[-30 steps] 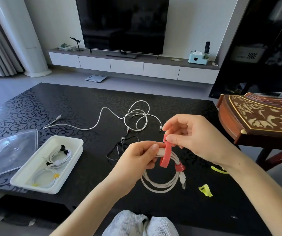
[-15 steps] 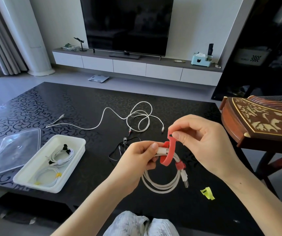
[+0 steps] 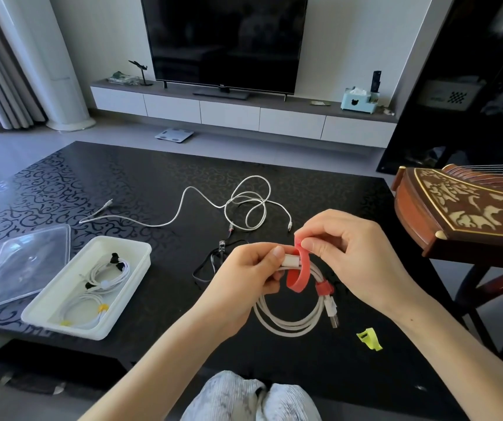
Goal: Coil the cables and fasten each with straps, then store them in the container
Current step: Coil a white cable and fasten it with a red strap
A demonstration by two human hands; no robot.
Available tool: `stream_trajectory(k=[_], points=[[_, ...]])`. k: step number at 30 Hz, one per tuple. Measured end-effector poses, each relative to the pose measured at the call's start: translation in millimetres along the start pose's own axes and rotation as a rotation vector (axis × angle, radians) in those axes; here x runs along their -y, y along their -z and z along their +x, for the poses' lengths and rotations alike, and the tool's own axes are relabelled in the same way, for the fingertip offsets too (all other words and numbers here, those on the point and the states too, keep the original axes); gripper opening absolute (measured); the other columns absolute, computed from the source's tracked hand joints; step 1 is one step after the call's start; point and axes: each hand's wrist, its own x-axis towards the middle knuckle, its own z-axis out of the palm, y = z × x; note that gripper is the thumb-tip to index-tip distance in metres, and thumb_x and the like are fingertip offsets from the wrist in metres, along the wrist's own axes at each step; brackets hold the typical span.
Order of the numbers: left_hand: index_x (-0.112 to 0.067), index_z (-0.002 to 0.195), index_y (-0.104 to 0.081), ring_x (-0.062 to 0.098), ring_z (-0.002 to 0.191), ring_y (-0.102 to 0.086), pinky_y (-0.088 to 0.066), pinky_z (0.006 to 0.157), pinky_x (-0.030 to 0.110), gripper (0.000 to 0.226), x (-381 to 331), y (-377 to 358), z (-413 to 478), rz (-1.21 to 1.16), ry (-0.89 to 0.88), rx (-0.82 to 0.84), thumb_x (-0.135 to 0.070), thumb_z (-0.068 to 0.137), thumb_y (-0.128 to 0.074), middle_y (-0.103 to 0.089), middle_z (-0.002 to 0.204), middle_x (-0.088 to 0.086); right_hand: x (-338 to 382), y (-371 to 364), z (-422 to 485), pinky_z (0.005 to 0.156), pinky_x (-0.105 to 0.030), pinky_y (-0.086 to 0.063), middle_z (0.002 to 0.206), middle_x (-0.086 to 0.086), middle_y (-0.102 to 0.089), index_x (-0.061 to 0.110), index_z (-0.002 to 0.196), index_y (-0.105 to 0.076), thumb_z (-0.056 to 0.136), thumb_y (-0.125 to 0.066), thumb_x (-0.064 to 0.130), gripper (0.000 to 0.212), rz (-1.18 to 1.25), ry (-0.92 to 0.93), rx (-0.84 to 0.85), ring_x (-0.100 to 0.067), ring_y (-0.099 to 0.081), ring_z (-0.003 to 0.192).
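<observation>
strap (image 3: 300, 278) curled further round coil (image 3: 289, 325) | container (image 3: 62, 328): two coiled cables (image 3: 107, 275)

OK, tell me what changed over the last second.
The right hand has curled the red strap from a straight run into a loop round the coiled white cable, bringing its end toward the left thumb. The left hand still grips the coil; loose cable and container unmoved.

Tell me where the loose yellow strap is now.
In the head view the yellow strap lies on the black table, front right, just right of the red-strapped white cable.
</observation>
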Motion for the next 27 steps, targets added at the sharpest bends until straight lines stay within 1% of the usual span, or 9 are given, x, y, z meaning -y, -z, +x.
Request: stream_trajectory(k=[3, 7, 9, 12, 15, 18, 21, 24, 27], points=[[-0.016, 0.095, -0.074, 0.017, 0.070, -0.044, -0.039, 0.056, 0.018, 0.030, -2, 0, 1, -0.007, -0.024, 0.019, -0.015, 0.098, -0.044, -0.050, 0.071, 0.006, -2, -1, -2, 0.076, -0.021, -0.052, 0.087, 0.011, -0.065, 0.016, 0.090, -0.073, 0.085, -0.067, 0.009, 0.011, -0.011, -0.013, 0.023, -0.007, -0.063, 0.088], [-0.016, 0.097, -0.072, 0.009, 0.066, -0.048, -0.040, 0.059, 0.017, 0.028, -4, 0, 0, 0.044, -0.046, 0.021, -0.015, 0.098, -0.044, -0.056, 0.067, -0.003, -1, 1, -3, 0.075, -0.018, -0.049, 0.084, 0.010, -0.065, 0.016, 0.088, -0.074, 0.083, -0.069, 0.013, 0.008, -0.049, -0.002, 0.022, -0.006, -0.061, 0.085], [-0.020, 0.097, -0.071, 0.011, 0.067, -0.049, -0.042, 0.062, 0.022, 0.027, -5, 1, 0, 0.146, -0.088, 0.007, -0.015, 0.098, -0.045, -0.059, 0.069, 0.003, 1, 1, -2, 0.072, -0.014, -0.045, 0.082, 0.010, -0.063, 0.015, 0.084, -0.074, 0.082, -0.070, 0.013, 0.004, -0.121, 0.036, 0.008, -0.005, -0.058, 0.081], [-0.025, 0.093, -0.071, 0.015, 0.060, -0.042, -0.038, 0.061, 0.033, 0.026, -3, 0, -2, 0.385, -0.156, 0.051, -0.016, 0.098, -0.047, -0.055, 0.069, 0.014, 10, 3, 0, 0.068, -0.017, -0.044, 0.078, 0.007, -0.062, 0.015, 0.078, -0.069, 0.085, -0.067, 0.011, 0.008, -0.143, 0.036, -0.072, -0.007, -0.057, 0.076], [-0.012, 0.092, -0.072, 0.026, 0.056, -0.038, -0.038, 0.057, 0.043, 0.025, -3, -2, -6, 0.457, -0.173, 0.096, -0.016, 0.098, -0.047, -0.062, 0.065, -0.004, 21, 14, 9, 0.062, -0.013, -0.046, 0.071, 0.011, -0.061, 0.016, 0.080, -0.064, 0.089, -0.062, 0.011, 0.011, -0.038, -0.025, -0.164, -0.001, -0.060, 0.067], [-0.015, 0.095, -0.072, 0.034, 0.053, -0.043, -0.041, 0.054, 0.048, 0.025, -7, -3, -10, 0.486, -0.209, 0.103, -0.016, 0.096, -0.047, -0.064, 0.065, -0.011, 26, 19, 17, 0.056, -0.011, -0.048, 0.066, 0.012, -0.059, 0.014, 0.081, -0.061, 0.092, -0.059, 0.011, 0.012, -0.020, -0.057, -0.177, 0.002, -0.060, 0.060], [-0.026, 0.093, -0.071, 0.033, 0.057, -0.044, -0.041, 0.058, 0.044, 0.027, -7, -2, -13, 0.491, -0.190, 0.158, -0.012, 0.097, -0.048, -0.064, 0.065, -0.009, 19, 10, 15, 0.054, -0.015, -0.051, 0.067, 0.010, -0.059, 0.013, 0.082, -0.060, 0.093, -0.057, 0.011, 0.012, 0.037, -0.159, -0.158, -0.001, -0.062, 0.059], [-0.024, 0.092, -0.071, 0.021, 0.061, -0.044, -0.039, 0.062, 0.034, 0.027, 7, 3, -17, 0.457, -0.142, 0.169, -0.013, 0.097, -0.048, -0.064, 0.064, -0.008, 12, -8, -2, 0.055, -0.027, -0.054, 0.069, 0.001, -0.065, 0.013, 0.085, -0.056, 0.097, -0.051, 0.014, 0.013, 0.262, -0.327, -0.166, -0.012, -0.066, 0.063], [-0.025, 0.088, -0.072, 0.019, 0.059, -0.044, -0.038, 0.061, 0.035, 0.025, 21, 1, -24, 0.391, -0.143, 0.100, -0.019, 0.094, -0.049, -0.064, 0.063, -0.007, 18, -25, -24, 0.056, -0.019, -0.049, 0.072, -0.003, -0.069, 0.013, 0.093, -0.054, 0.098, -0.048, 0.022, 0.012, 0.381, -0.340, -0.181, -0.008, -0.066, 0.063]])
